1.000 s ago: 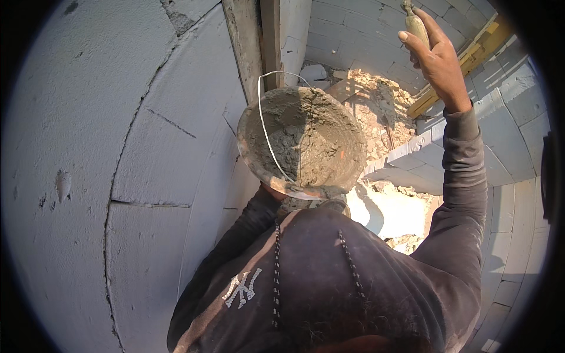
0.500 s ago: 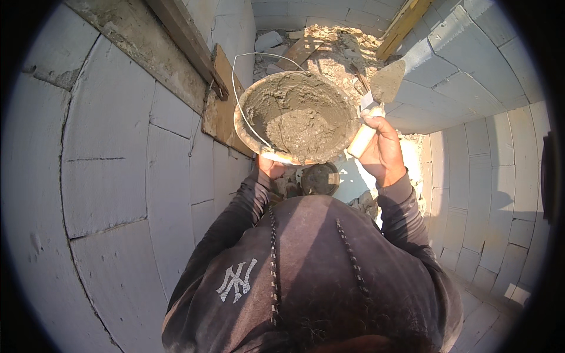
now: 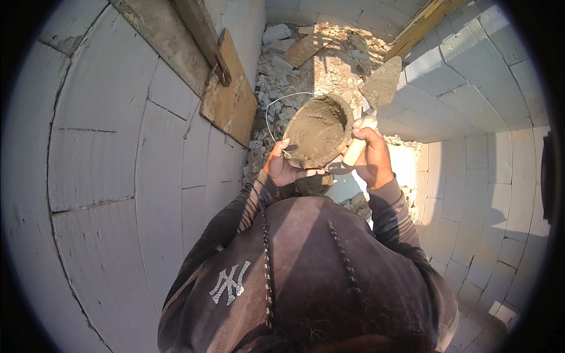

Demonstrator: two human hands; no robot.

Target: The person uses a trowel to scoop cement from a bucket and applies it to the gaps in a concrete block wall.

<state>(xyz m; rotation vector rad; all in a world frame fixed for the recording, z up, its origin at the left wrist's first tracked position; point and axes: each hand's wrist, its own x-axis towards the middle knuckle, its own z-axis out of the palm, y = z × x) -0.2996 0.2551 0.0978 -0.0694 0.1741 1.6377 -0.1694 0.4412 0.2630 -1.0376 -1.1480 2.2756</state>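
A bucket of wet grey mortar (image 3: 318, 132) hangs in front of me, its thin wire handle (image 3: 268, 115) flopped over to the left. My left hand (image 3: 282, 167) holds the bucket at its near left side, thumb at the rim and fingers along the wall below. In my right hand (image 3: 374, 157) is a trowel, closed in the fist by its pale handle (image 3: 355, 150). The trowel's mortar-smeared blade (image 3: 381, 85) points away, beyond the bucket's right rim. The right knuckles are close to that rim; I cannot tell whether they touch it.
Pale block walls (image 3: 97, 159) stand close on the left and right (image 3: 471, 188). Broken rubble (image 3: 338, 56) covers the ground ahead, with a board (image 3: 307, 48) on it. A wooden panel (image 3: 231, 97) leans at the left wall. Below the bucket sits a dark round container (image 3: 315, 184), partly hidden.
The bucket has moved lower, away from my head, and looks smaller and turned. My left hand now shows more fully at its side. The right hand with the trowel has shifted slightly left.
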